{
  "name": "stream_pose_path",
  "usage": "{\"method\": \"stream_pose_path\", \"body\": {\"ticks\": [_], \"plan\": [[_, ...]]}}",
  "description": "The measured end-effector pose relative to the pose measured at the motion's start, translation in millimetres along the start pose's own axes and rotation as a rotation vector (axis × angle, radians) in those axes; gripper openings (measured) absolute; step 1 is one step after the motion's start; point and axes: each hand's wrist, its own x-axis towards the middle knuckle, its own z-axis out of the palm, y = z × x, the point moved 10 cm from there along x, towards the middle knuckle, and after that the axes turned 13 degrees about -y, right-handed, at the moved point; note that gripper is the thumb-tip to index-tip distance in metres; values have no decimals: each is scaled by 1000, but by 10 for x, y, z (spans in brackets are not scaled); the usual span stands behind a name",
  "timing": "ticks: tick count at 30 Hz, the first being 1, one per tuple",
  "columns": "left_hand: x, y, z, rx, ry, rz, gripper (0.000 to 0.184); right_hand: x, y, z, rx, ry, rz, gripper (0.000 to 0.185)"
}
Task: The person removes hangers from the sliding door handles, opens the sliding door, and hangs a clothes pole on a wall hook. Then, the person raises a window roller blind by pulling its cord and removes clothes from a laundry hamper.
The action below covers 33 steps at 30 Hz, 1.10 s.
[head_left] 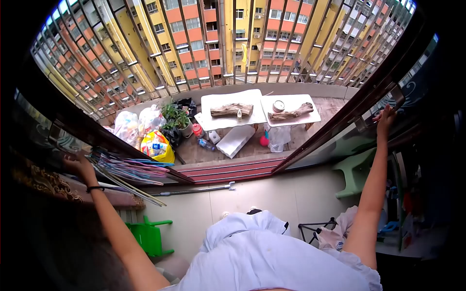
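Two dark-framed sliding glass doors stand apart, one on each side of the head view. My right hand (386, 120) is closed on the door handle (397, 96) of the right door, with the arm stretched forward. On the far left, my left hand (81, 166) is at the lower end of the left door handle (57, 135); its fingers are dim but look curled round it. A bunch of clothes hangers (128, 169) hangs right beside that hand. Between the doors runs a reddish sliding track (230, 170).
Beyond the track, white tables (228, 121) hold driftwood pieces (232, 110) and a can (278, 106). Filled bags (158, 147), a potted plant (184, 127) and bottles stand left. A pole (194, 191), green stool (148, 236), pale green chair (353, 177) and folding stool (315, 228) are nearer.
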Motion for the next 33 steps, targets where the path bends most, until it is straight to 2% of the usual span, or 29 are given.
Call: {"method": "stream_pose_path", "body": {"ticks": [1, 2, 3, 4, 5, 6, 7, 9, 10, 12, 13, 17, 18, 19, 21, 24, 26, 27, 28, 29, 31, 33], "plan": [[-141, 367, -143, 4, 91, 98, 54, 19, 35, -89, -65, 26, -25, 39], [-268, 793, -180, -18, 117, 179, 55, 68, 306, -241, -81, -29, 61, 30], [-387, 1158, -223, -38, 141, 258, 55, 64, 436, -307, -84, -26, 60, 30], [-400, 1308, -168, 79, 93, 264, 55, 24, 577, -456, -170, 93, 120, 26], [-419, 1489, -115, 243, 112, 398, 54, -21, 636, -587, -254, 212, 180, 27], [-400, 1546, -21, 262, 50, 412, 54, -79, 506, -584, -491, 197, 158, 40], [-392, 1582, 65, 283, -9, 422, 54, -239, 112, -427, -498, 264, 169, 46], [-296, 1280, 253, 218, -105, 364, 56, -380, -448, -153, -786, 364, -89, 50], [-269, 1164, 272, 245, -102, 340, 58, -386, -430, -62, -628, 312, -79, 52], [-202, 1012, 282, 288, -92, 305, 62, -360, -511, 188, -824, 247, -91, 53], [-163, 922, 291, 289, -91, 305, 62, -291, -374, 223, -754, 189, -20, 53], [7, 577, 273, 230, -121, 238, 70, -93, -76, 53, -898, 198, -21, 48], [38, 502, 258, 227, -125, 230, 70, -86, -168, 41, -911, 207, 25, 46], [70, 423, 260, 217, -132, 227, 71, -33, -54, -54, -968, 185, 207, 44], [139, 118, 308, 228, -124, 193, 66, 94, 262, -245, -1008, 132, 373, 41], [-1, 129, 400, 258, -141, 128, 59, 173, 429, -364, -1040, 120, 528, 38], [-197, 165, 548, 224, -162, 183, 55, 253, 617, -467, -1059, 77, 610, 37], [-319, 146, 660, 173, -214, 142, 54, 302, 702, -511, -1048, 63, 654, 37], [-465, 220, 767, 119, -250, 223, 54, 356, 782, -578, -1117, 52, 723, 36], [-632, 298, 878, 87, -309, 167, 53, 398, 860, -650, -1181, 36, 794, 36], [-951, 342, 1145, 35, -448, 141, 50, 495, 1055, -753, -1295, -91, 887, 41], [-1264, 439, 1374, -80, -558, 82, 48, 604, 1352, -816, -1496, -358, 938, 48]]}}
